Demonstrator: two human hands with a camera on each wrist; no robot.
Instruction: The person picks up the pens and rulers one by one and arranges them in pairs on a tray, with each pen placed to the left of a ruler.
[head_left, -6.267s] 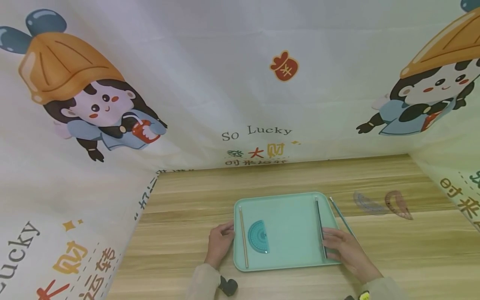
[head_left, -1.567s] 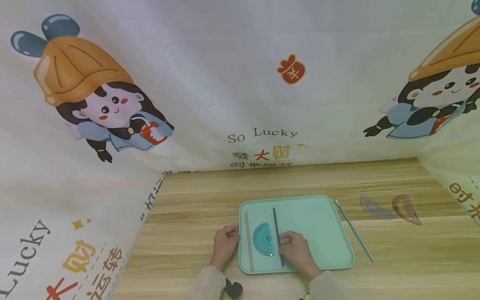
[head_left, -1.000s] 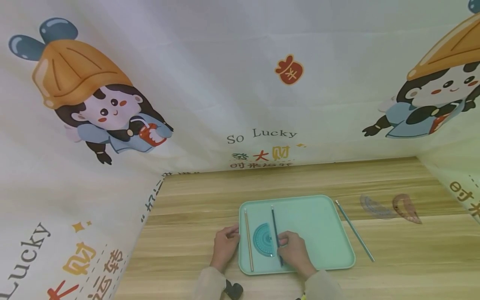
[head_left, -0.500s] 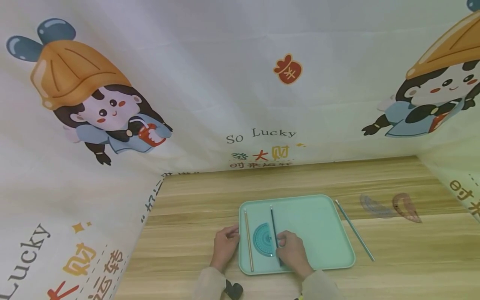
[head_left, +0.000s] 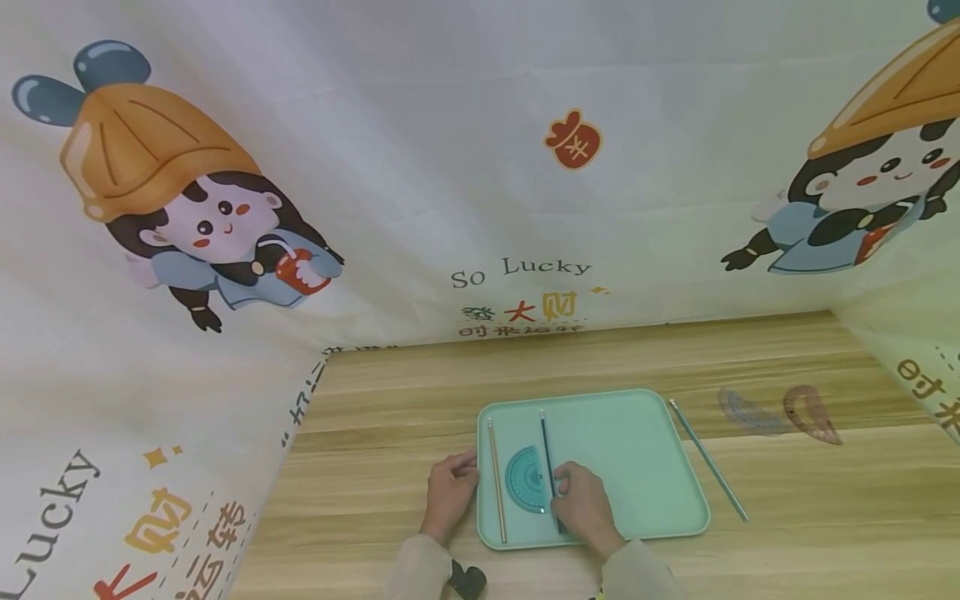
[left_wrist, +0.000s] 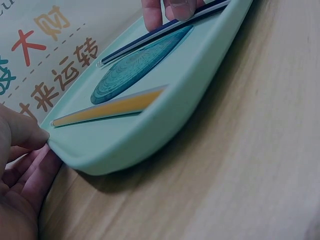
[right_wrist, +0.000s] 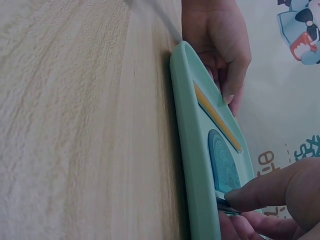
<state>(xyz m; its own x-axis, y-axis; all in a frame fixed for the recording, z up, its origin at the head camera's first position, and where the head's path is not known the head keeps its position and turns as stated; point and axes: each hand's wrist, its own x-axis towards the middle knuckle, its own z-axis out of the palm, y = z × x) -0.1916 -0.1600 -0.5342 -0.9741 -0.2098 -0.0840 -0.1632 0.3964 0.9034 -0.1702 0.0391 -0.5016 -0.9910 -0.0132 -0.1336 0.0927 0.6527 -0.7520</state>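
Positioning dark pencil (head_left: 547, 446) beside teal protractor (head_left: 527, 482): prob. the step in hand, approx. at fine-adjust stage. R hand (head_left: 587, 504): narrow, thumb + fingers pinching dark pencil twd its near end; free length runs fwd from fingertips, looks flat on green tray (head_left: 645, 467). Teal protractor just L of R hand's fingertips, straight edge facing pencil; contact btwn the two: can't tell. L hand (head_left: 450, 496): holding tray's L rim, thumb on top, other fingers outside; prob. steadying it. Gold pencil (head_left: 497, 481) inside tray, just R of L hand, btwn it and teal protractor.

Off tray, on bench (head_left: 405, 375): blue pencil (head_left: 709, 461) R of R hand, past tray edge; clear protractor (head_left: 744, 412) + reddish protractor (head_left: 814, 419) farther R & fwd, well apart from that hand.

Next move, my est.: calls for checking pencil's line vs. protractor edge, then easing R pinch w/o nudging either; L hand on rim would help.
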